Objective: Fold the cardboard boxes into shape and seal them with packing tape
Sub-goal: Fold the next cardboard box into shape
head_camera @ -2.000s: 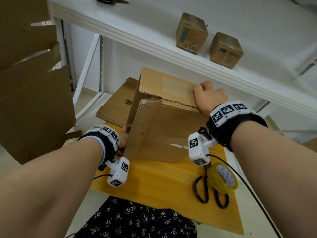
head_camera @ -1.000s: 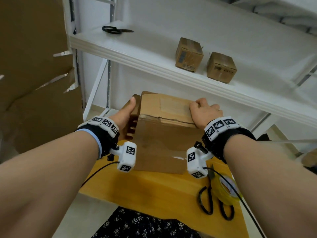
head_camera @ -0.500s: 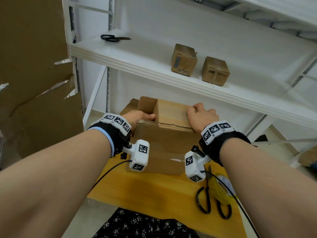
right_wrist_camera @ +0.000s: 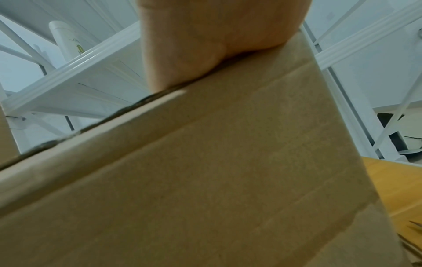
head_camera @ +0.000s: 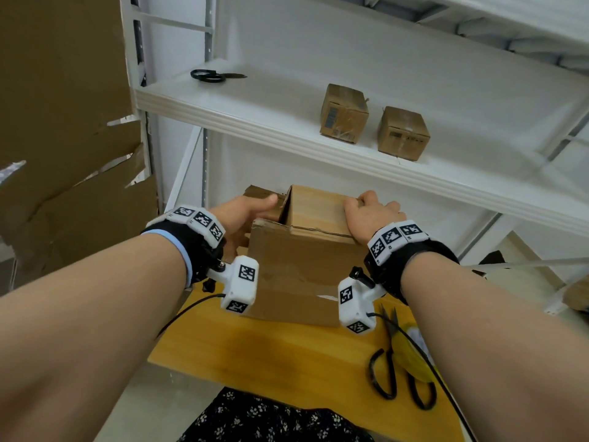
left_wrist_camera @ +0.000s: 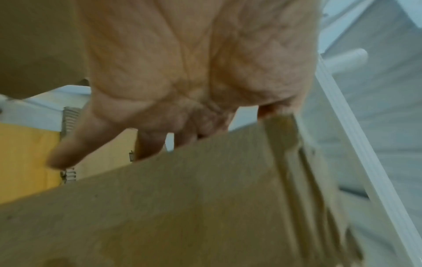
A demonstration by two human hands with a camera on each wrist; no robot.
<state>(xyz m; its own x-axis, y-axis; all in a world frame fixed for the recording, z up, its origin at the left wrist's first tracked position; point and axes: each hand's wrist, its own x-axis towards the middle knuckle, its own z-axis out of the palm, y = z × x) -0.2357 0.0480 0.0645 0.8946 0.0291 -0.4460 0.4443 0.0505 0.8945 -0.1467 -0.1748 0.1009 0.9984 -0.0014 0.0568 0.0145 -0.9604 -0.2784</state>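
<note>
A brown cardboard box (head_camera: pixel 299 269) stands on the yellow wooden table (head_camera: pixel 271 349). My left hand (head_camera: pixel 251 212) lies over the box's left side flap (head_camera: pixel 261 194) with the thumb stretched toward the middle. In the left wrist view the left hand (left_wrist_camera: pixel 194 72) has fairly straight fingers (left_wrist_camera: pixel 66 155) reaching down past the flap's edge (left_wrist_camera: pixel 182 207). My right hand (head_camera: pixel 369 212) sits on the top right corner, its fingers curled over the far edge of the top flap (head_camera: pixel 315 212). The right wrist view shows only the heel of the right hand (right_wrist_camera: pixel 217 27) on the box (right_wrist_camera: pixel 205 180).
A yellow tape roll (head_camera: pixel 411 355) and black scissors (head_camera: pixel 392 374) lie on the table at the right, partly behind my right arm. On the white shelf (head_camera: pixel 287 129) above stand two small taped boxes (head_camera: pixel 344 113) (head_camera: pixel 403 134) and another pair of scissors (head_camera: pixel 210 75). Large cardboard sheets (head_camera: pixel 63 122) lean at the left.
The box went from tilted to standing square. My left hand came up from the box's left side onto the side flap and pushed it inward. My right hand stayed on the top right corner.
</note>
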